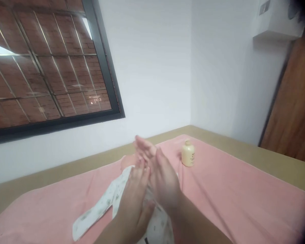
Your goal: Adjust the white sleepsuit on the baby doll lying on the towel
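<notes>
My left hand point(133, 196) and my right hand point(165, 181) are raised in front of me, palms turned toward each other and touching or almost so. Fingers on both are stretched out, slightly smeared by motion, and I see no object between them. Behind and below them a white garment with a small print point(95, 211) lies on a pink cloth point(213, 189). A skin-coloured rounded shape point(127, 161) shows at the garment's upper end; my hands hide much of it, so I cannot tell what it is. To the right, a pale yellow bottle point(188, 155) stands upright on the cloth.
The pink cloth covers a tan padded surface point(256, 157) that meets white walls at the back corner. A dark-framed window point(114, 98) with bars is at the left. A white box point(277, 27) hangs on the right wall beside a brown wooden panel point(292, 112).
</notes>
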`<move>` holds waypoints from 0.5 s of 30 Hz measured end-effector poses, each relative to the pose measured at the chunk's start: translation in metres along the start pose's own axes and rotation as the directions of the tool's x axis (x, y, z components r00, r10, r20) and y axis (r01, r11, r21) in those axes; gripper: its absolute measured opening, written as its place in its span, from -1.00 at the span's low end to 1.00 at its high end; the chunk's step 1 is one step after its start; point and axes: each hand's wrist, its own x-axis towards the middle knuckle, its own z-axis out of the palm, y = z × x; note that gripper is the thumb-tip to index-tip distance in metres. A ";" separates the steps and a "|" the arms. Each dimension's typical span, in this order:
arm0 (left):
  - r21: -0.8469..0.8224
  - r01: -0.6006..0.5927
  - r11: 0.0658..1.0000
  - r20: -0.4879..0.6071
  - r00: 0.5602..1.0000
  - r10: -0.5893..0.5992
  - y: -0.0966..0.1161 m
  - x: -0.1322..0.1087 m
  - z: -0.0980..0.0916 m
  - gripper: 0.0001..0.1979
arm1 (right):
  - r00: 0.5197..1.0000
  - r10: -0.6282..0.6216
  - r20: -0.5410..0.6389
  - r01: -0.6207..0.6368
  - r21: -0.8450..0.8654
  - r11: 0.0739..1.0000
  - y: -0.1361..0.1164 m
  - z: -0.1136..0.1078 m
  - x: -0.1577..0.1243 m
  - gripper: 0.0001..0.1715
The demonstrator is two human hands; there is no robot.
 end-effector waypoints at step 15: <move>0.103 -0.245 0.964 -0.088 0.963 0.254 -0.055 -0.088 0.081 -0.73 | 0.825 0.274 0.494 0.285 -0.783 0.554 0.161 -0.037 0.040 -0.74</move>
